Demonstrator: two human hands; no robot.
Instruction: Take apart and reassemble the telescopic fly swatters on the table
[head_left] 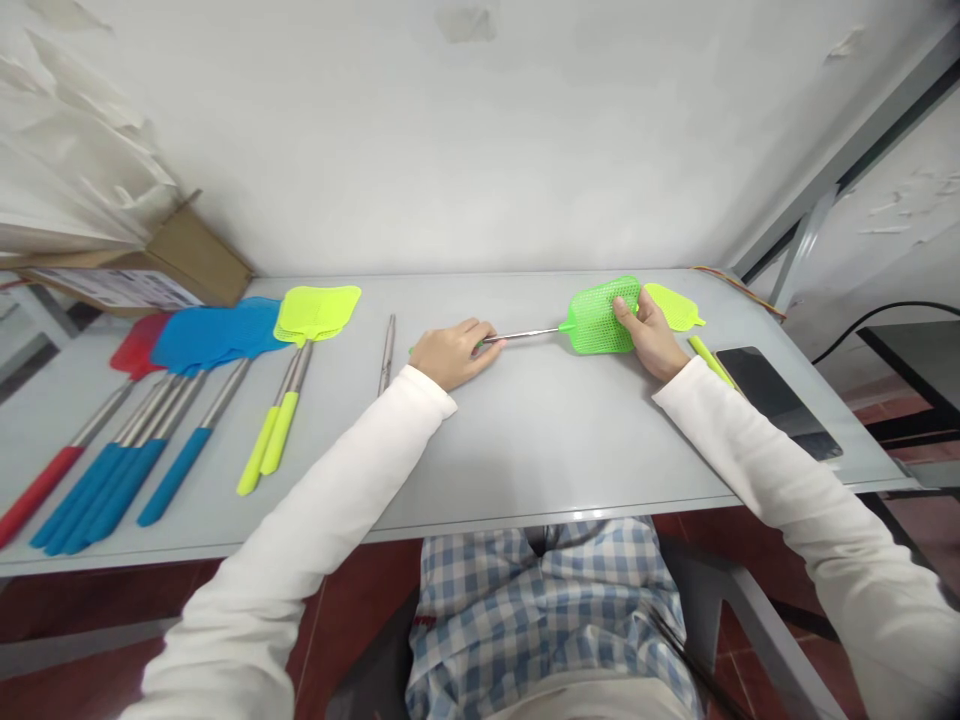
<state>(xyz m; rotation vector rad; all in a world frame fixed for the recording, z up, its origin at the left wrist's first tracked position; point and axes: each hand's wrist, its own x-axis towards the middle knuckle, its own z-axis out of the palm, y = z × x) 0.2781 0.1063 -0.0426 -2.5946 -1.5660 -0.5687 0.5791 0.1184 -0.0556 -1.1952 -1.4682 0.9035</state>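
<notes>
A green fly swatter (596, 318) lies crosswise above the grey table, its mesh head to the right and its thin metal rod to the left. My left hand (452, 354) is closed around the green handle, which is mostly hidden under the fingers. At the other end, my right hand (654, 335) pinches the mesh head by its right edge, thumb on top. Left of my left hand rests a loose metal rod (387, 352). Just beyond my right hand are a loose yellow swatter head (675, 306) and a yellow handle (711, 360), partly covered by my sleeve.
On the left lie yellow fly swatters (315, 312), several blue fly swatters (202, 335) and a red fly swatter (45, 490). A cardboard box (191, 255) stands behind them. A dark phone (776, 395) is at the right. The white wall (480, 150) borders the table's back edge.
</notes>
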